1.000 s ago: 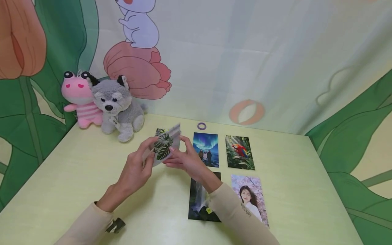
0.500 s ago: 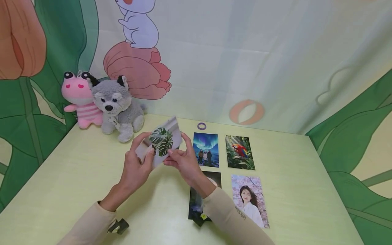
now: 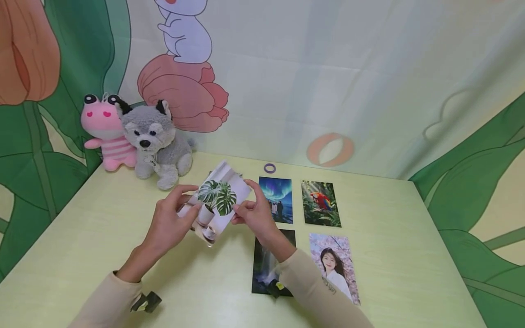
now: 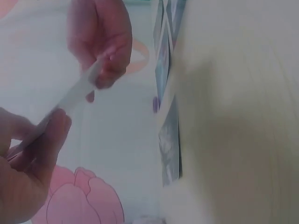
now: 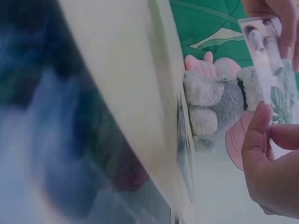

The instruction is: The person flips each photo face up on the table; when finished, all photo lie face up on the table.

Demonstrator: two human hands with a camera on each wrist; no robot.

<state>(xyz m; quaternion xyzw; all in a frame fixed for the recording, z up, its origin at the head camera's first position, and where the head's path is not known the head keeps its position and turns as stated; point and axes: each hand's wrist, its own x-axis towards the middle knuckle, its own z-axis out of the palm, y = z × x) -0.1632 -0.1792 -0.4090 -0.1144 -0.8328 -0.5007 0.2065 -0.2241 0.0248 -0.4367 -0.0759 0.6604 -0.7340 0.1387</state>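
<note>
In the head view a photo print [image 3: 224,200] of a potted monstera plant is held tilted above the table. My left hand [image 3: 166,225] pinches its left edge between thumb and fingers. On the opposite edge my right hand [image 3: 261,218] has the photo between thumb and fingertips. Seen nearly edge-on in the left wrist view, the photo [image 4: 70,95] spans the gap between both hands. The right wrist view catches its printed side [image 5: 266,51], with a cup and leaves. Another photo [image 4: 169,147] lies flat on the table, mostly hidden behind the held one in the head view.
Flat on the table [image 3: 410,255] lie an aurora photo [image 3: 275,193], a parrot photo [image 3: 321,203], a waterfall photo [image 3: 264,264] partly under my right forearm, and a portrait photo [image 3: 335,269]. A purple ring [image 3: 269,168] lies behind them. A husky plush [image 3: 153,143] and a pink plush [image 3: 108,136] sit back left.
The monstera photo has turned to face the camera more, showing its pot and cup. My hands have spread slightly apart, the left one moving left. The photos on the table have stayed put.
</note>
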